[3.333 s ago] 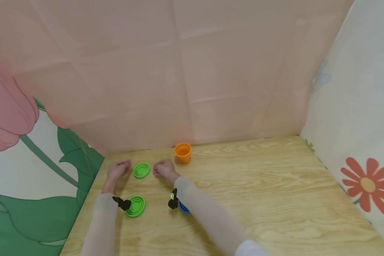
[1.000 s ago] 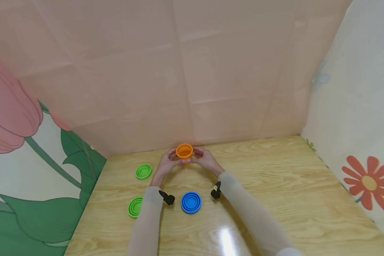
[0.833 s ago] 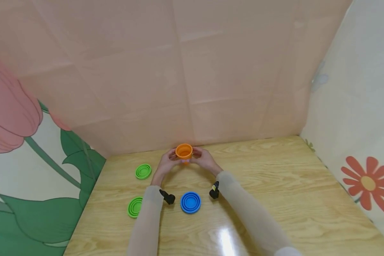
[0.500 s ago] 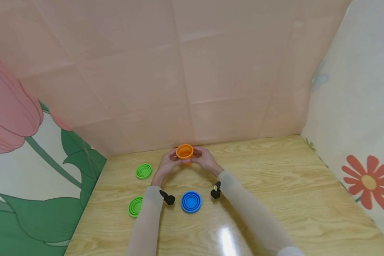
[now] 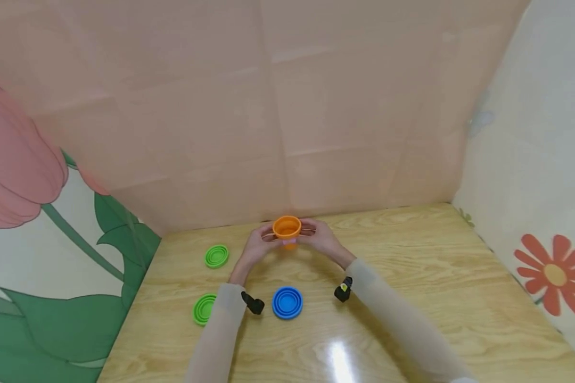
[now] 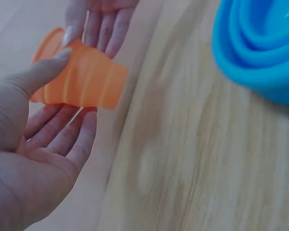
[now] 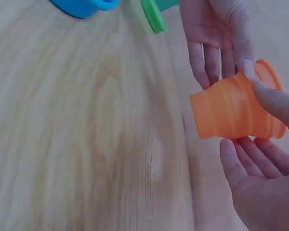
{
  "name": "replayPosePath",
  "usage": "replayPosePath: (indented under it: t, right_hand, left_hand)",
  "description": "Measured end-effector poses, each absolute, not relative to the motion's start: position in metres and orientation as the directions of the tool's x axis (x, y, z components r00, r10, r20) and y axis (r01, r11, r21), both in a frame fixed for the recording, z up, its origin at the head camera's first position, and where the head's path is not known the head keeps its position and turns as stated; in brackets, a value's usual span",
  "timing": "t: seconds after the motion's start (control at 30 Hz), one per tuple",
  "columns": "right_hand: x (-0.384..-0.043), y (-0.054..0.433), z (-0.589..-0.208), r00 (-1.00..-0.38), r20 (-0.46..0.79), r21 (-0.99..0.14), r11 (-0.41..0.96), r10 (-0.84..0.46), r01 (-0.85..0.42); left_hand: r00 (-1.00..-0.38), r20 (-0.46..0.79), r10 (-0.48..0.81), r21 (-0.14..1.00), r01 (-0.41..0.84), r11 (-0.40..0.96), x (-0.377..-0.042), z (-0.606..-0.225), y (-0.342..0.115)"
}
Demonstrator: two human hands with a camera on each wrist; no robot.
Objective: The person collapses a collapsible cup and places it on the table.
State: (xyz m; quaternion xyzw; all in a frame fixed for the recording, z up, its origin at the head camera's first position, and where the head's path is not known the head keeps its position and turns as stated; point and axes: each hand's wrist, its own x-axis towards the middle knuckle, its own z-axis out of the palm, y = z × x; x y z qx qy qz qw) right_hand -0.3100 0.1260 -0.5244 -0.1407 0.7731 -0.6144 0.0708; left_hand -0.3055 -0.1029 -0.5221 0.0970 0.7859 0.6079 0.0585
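An orange collapsible silicone cup (image 5: 287,227), drawn out to its full stepped height with its mouth up, is held between both hands near the back of the table. My left hand (image 5: 257,246) grips its left side and my right hand (image 5: 322,238) its right side. In the left wrist view, both thumbs press side by side on the near wall of the cup (image 6: 84,79), and the fingers curve under its sides. The right wrist view shows the ridged wall of the cup (image 7: 233,108) tapering to a narrow base.
A flattened blue collapsible cup (image 5: 287,303) lies between the forearms. Two flattened green ones, one farther back (image 5: 216,256) and one nearer (image 5: 203,309), lie on the left; the left sleeve partly covers the nearer. A pink cloth wall (image 5: 220,197) borders the wooden table (image 5: 412,298) behind.
Both hands have left the far green cup and taken hold of the orange cup. Within the last half second, they have shifted it slightly right.
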Motion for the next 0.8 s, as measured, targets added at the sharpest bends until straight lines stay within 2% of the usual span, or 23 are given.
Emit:
replayPosePath:
  t: [0.27, 0.57, 0.8]
  right_hand:
    - [-0.281, 0.147, -0.520, -0.936, 0.098, -0.960, 0.214, -0.338, -0.178]
    - [-0.242, 0.158, -0.512, -0.953, 0.086, -0.966, 0.209, -0.290, -0.150]
    - [-0.212, 0.167, -0.507, -0.960, 0.069, -0.954, 0.264, -0.272, -0.143]
  left_hand:
    - [-0.956, 0.015, 0.293, 0.960, 0.095, 0.263, -0.281, -0.520, -0.091]
    - [-0.935, 0.046, 0.351, 0.968, 0.128, 0.217, -0.248, -0.515, -0.085]
    - [-0.924, 0.050, 0.380, 0.971, 0.133, 0.196, -0.222, -0.513, -0.080]
